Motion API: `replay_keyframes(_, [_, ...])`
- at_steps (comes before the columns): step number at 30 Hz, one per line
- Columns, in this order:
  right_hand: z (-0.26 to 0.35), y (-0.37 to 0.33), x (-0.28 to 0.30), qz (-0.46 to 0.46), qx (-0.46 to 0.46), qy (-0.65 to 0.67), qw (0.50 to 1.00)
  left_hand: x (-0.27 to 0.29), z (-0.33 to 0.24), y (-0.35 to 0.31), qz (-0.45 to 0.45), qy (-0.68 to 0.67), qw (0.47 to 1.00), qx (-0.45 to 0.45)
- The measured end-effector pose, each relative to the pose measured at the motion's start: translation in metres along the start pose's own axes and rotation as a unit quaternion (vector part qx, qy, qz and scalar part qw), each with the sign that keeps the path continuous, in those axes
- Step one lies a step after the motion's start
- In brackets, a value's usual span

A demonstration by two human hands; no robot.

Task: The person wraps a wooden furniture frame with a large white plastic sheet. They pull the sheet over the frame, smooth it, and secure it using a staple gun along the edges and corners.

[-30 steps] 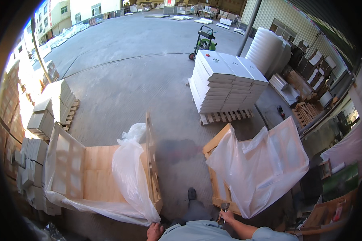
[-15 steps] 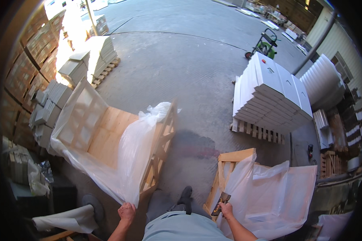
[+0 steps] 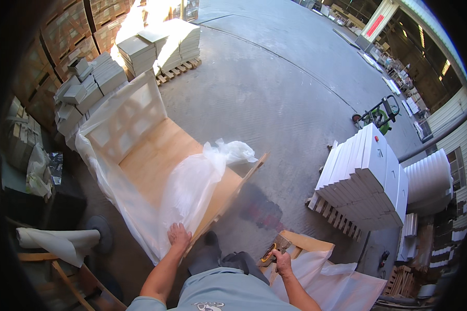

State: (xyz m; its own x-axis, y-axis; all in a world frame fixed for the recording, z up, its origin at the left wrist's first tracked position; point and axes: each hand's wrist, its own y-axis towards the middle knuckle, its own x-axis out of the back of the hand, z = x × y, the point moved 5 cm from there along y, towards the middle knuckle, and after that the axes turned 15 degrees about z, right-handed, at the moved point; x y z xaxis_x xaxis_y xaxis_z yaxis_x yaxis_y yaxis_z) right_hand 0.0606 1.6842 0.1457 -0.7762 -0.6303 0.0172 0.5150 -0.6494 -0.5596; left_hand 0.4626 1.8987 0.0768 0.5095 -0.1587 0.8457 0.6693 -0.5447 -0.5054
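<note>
A large wooden crate (image 3: pixel 163 140) stands open at my left, its walls draped with clear plastic film (image 3: pixel 184 186). The film bunches over the crate's right side. My left hand (image 3: pixel 179 236) rests on the film near the crate's near right corner, its fingers stretched out. My right hand (image 3: pixel 282 263) is closed around the handle of a staple gun (image 3: pixel 275 249) with a metal body and yellow and black parts. The staple gun is beside the top edge of a second wooden crate (image 3: pixel 307 242), also lined with plastic film (image 3: pixel 342 285), which stands at my right.
White panels (image 3: pixel 355 181) are stacked on a pallet at the right, beside a thick white foam roll (image 3: pixel 428 179). A green and black hand cart (image 3: pixel 380 115) stands beyond. Boxes (image 3: pixel 163 46) on a pallet and a film roll (image 3: pixel 59 239) are at the left.
My left hand has moved up and opened from its grip on the film's edge onto the crate's corner. The view has turned right; my right hand still holds the staple gun.
</note>
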Motion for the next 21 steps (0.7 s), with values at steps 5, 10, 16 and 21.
replay_keyframes(5, [0.057, 0.003, -0.032, 0.018, -0.019, 0.063, 0.998, -0.034, 0.012, 0.035, 0.126, 0.045, 0.991, 0.015])
replay_keyframes(10, [0.097, 0.035, -0.058, 0.022, -0.037, 0.166, 0.985, -0.014, 0.010, 0.033, 0.024, -0.045, 0.997, -0.053])
replay_keyframes(16, [0.155, 0.118, -0.095, 0.140, -0.072, 0.269, 0.950, 0.043, -0.014, 0.019, -0.067, -0.218, 0.967, -0.112])
replay_keyframes(21, [0.196, 0.220, -0.151, 0.239, -0.178, 0.343, 0.891, 0.083, -0.053, 0.004, -0.021, -0.378, 0.921, -0.089])
